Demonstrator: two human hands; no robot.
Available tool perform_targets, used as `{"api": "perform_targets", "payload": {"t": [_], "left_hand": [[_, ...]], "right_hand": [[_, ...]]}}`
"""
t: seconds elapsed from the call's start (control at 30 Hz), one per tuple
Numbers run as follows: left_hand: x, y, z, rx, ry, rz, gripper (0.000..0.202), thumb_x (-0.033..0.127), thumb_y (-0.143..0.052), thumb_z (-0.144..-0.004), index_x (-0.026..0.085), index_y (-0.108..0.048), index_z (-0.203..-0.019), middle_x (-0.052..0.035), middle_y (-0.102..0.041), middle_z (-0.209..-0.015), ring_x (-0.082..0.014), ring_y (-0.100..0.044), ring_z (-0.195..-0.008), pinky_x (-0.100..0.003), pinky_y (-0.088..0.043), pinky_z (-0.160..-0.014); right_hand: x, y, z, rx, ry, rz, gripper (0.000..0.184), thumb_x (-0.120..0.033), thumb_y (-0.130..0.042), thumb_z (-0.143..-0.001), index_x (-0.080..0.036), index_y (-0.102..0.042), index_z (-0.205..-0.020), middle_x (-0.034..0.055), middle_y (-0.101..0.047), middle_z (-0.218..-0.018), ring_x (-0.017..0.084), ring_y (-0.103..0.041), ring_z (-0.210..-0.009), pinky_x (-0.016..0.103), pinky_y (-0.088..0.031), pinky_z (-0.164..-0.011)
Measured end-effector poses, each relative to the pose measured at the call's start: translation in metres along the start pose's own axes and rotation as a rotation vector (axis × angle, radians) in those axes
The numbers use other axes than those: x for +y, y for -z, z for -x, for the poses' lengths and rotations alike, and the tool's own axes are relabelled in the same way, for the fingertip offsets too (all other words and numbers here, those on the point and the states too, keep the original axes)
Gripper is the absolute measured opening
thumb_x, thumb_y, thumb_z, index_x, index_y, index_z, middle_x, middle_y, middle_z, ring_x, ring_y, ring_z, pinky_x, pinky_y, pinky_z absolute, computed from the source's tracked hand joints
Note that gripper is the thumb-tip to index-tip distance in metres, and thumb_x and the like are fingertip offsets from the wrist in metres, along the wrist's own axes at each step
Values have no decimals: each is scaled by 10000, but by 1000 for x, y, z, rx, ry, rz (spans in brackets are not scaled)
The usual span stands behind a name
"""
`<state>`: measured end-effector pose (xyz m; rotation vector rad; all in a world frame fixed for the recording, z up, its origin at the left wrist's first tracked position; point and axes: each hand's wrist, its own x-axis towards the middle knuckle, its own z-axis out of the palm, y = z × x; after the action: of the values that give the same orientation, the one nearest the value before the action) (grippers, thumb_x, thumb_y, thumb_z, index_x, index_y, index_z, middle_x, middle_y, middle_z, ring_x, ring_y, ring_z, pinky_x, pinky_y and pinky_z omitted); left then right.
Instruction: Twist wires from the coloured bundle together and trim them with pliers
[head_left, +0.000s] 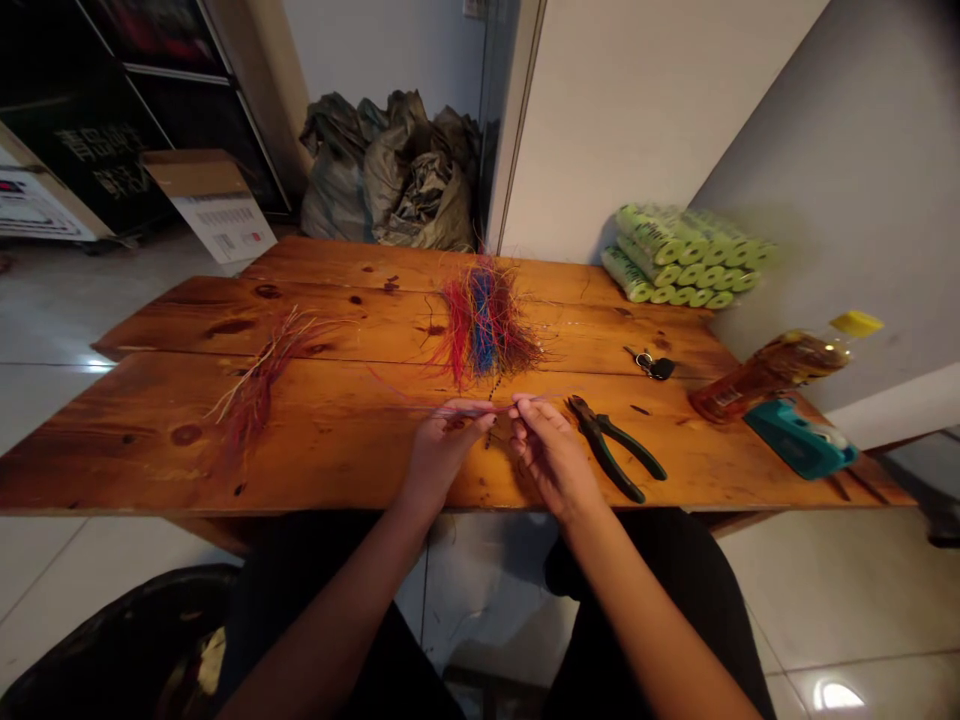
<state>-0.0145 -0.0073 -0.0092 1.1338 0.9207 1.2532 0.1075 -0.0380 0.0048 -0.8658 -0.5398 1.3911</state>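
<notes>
While the hands (450, 450) pinch wire (480, 408), the table edge (225, 511) lies near.

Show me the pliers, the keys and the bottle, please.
pliers (630, 445), head view, on the upper green handle
keys (660, 369), head view, on the black fob
bottle (772, 372), head view, on the amber body

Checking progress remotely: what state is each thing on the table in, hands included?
Left hand, pinching a thin reddish wire
Right hand, pinching the same wire
Multicoloured wire bundle, loose and splayed
Reddish wire tuft, loose, lying flat
Green-handled pliers, lying flat, handles apart
Keys, lying flat
Yellow-capped bottle, on its side
Teal tape dispenser, on the table
Green rolls, stacked, wrapped
</notes>
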Motion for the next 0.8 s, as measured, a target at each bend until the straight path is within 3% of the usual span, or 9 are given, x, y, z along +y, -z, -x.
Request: {"api": "perform_targets", "payload": {"t": [0.13,0.3,0.47,0.63,0.7,0.8], "left_hand": [[2,3,-2,4,-22,-3,294,214,-711,-603,214,-646,-890,-15,-664,-935,-145,-581,-890,-267,-439,-800],[3,9,-6,18,-21,-15,104,261,-677,-639,191,-642,-708,-5,-664,-744,-146,-601,-765,-295,-463,-779],[9,24,-11,238,-125,62,72,261,-657,-669,207,-630,-709,14,-645,-712,-128,-600,-721,-275,-468,-760],[41,70,-19,657,-466,-165,98,273,-631,-695,191,-614,-747,5,-621,-751,-135,-586,-755,-282,-454,-778],[57,98,-24,687,-522,-343,131,294,-631,-692,176,-596,-735,-11,-613,-755,-155,-585,-774,-300,-456,-783],[77,144,-36,643,-604,-584,143,319,-577,-729,177,-565,-740,-42,-621,-828,-181,-584,-850,-314,-441,-828]], "right_hand": [[-8,6,-1,48,37,4,153,-249,-730,-645,-177,-680,-770,-30,-574,-693,27,-431,-537,111,-357,-440],[-11,8,0,47,22,48,172,-269,-733,-640,-172,-686,-775,-24,-578,-709,28,-425,-533,122,-356,-445],[-5,8,4,15,-38,128,310,-286,-731,-648,-212,-667,-942,0,-608,-813,47,-454,-559,141,-353,-441],[1,25,6,-12,-58,221,298,-324,-754,-608,-180,-685,-860,12,-590,-725,69,-440,-511,188,-344,-431],[2,34,5,-21,-45,237,282,-342,-750,-611,-175,-688,-829,12,-579,-706,77,-439,-508,203,-349,-437],[3,42,2,-23,-29,242,252,-355,-738,-624,-179,-687,-797,13,-573,-706,90,-450,-529,210,-353,-447]]}}
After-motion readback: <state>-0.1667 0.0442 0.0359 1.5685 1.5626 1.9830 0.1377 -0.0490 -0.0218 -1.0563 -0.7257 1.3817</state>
